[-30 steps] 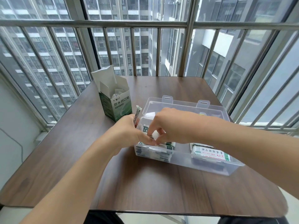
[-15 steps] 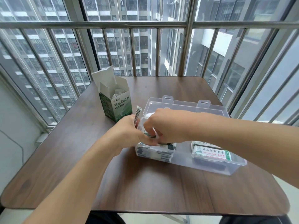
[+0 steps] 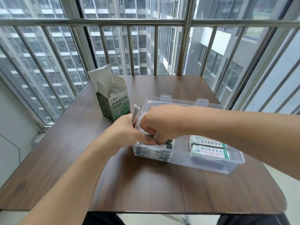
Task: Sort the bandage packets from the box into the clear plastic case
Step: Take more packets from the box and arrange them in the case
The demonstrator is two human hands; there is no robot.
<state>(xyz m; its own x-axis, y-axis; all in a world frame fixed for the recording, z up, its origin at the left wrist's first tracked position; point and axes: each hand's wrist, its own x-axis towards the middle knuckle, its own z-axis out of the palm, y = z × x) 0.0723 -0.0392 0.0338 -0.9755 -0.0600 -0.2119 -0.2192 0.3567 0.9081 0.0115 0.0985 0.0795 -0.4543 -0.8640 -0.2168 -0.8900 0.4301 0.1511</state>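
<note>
An open green and white bandage box (image 3: 114,101) stands upright at the table's back left, with packets showing inside. The clear plastic case (image 3: 203,161) lies open to its right. A stack of bandage packets (image 3: 154,153) fills its left end. My left hand (image 3: 125,132) holds a thin bundle of bandage packets (image 3: 135,113) upright at the case's left wall. My right hand (image 3: 160,122) reaches into the left end, fingers pinched on a packet (image 3: 146,133) over the stack.
Two white packs with green and red print (image 3: 209,146) lie in the case's right end. The case's lid (image 3: 181,103) lies open behind it. A metal window railing (image 3: 146,21) runs close behind the brown table (image 3: 146,189).
My right hand has pushed a little lower and further left into the case's left end. My left hand and its bundle have stayed in place.
</note>
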